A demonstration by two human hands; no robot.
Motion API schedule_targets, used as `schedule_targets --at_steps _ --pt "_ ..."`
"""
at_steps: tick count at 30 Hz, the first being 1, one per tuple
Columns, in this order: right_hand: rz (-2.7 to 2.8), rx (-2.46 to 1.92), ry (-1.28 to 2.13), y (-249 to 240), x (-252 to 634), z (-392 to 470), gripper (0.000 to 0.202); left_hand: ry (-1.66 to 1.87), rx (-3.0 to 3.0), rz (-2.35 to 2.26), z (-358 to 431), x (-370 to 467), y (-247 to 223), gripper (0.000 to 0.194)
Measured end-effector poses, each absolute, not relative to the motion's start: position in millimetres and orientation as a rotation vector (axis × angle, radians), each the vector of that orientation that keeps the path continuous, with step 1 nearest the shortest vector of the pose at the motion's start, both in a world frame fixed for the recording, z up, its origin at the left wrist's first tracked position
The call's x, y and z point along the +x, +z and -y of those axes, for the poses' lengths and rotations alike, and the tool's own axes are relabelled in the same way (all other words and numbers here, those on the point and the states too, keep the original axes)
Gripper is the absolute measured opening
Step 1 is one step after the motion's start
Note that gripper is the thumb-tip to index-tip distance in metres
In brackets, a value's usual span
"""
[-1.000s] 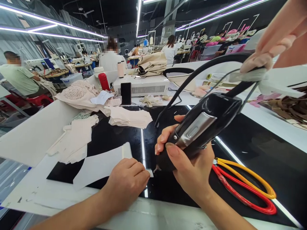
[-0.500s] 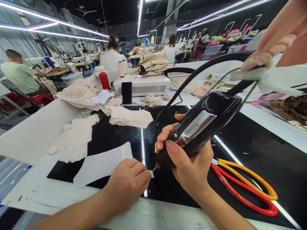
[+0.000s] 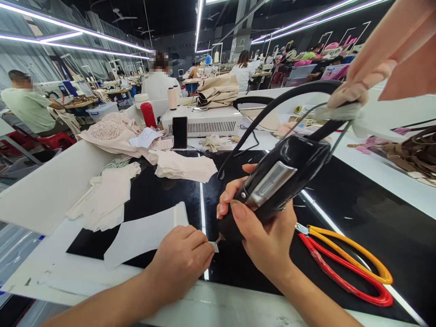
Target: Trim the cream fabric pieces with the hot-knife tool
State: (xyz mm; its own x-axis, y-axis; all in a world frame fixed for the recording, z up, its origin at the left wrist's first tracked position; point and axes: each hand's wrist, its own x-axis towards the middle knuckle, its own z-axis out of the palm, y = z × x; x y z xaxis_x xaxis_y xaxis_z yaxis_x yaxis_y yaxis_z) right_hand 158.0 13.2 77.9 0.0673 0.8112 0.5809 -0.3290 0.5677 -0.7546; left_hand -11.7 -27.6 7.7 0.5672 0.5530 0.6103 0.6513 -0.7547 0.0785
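The white desk (image 3: 218,302) spreads widest, with a glossy black sheet (image 3: 378,213) across it. Over that sheet slants a black handheld tool (image 3: 275,181), its long axis dropping from upper right to its nose at lower left. A white panel (image 3: 146,236) lies flat on the left, and scissors (image 3: 316,257) rest at the right. The right hand (image 3: 265,231) wraps round the tool's lower body, fingers closed, thumb on the near side. The left hand (image 3: 185,256) is curled nearly shut, knuckles up, holding a pale tab (image 3: 215,246) that pokes out rightward between the two hands, nearer the left. The tool's small tip (image 3: 220,238) points down just beside the tab's end; whether they touch, I cannot tell.
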Motion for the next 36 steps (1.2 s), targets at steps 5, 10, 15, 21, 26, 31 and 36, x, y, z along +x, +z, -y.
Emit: schedule_targets --at_steps 5,10,15,21,26,31,36 --pt "1.200 -0.480 0.933 80 157 -13 0.033 -0.939 -2.666 1.019 25 -17 6 0.029" --pt "1.191 -0.470 0.919 80 157 -14 0.039 -0.936 -2.684 1.017 18 -21 3 0.029" --pt "1.224 -0.468 0.917 78 159 -13 0.034 -0.954 -2.689 1.011 16 -20 2 0.029" --pt "1.237 -0.517 0.896 77 159 -12 0.032 -0.968 -2.713 1.002 16 -22 3 0.026" --pt "1.236 -0.520 0.887 79 160 -12 0.036 -0.984 -2.730 1.031 16 -34 9 0.031" --pt "1.226 -0.524 0.895 76 160 -11 0.047 -1.000 -2.750 1.065 17 -50 13 0.029" --pt "1.187 -0.521 0.874 74 158 -9 0.047 -1.045 -2.744 1.023 16 -56 15 0.026"
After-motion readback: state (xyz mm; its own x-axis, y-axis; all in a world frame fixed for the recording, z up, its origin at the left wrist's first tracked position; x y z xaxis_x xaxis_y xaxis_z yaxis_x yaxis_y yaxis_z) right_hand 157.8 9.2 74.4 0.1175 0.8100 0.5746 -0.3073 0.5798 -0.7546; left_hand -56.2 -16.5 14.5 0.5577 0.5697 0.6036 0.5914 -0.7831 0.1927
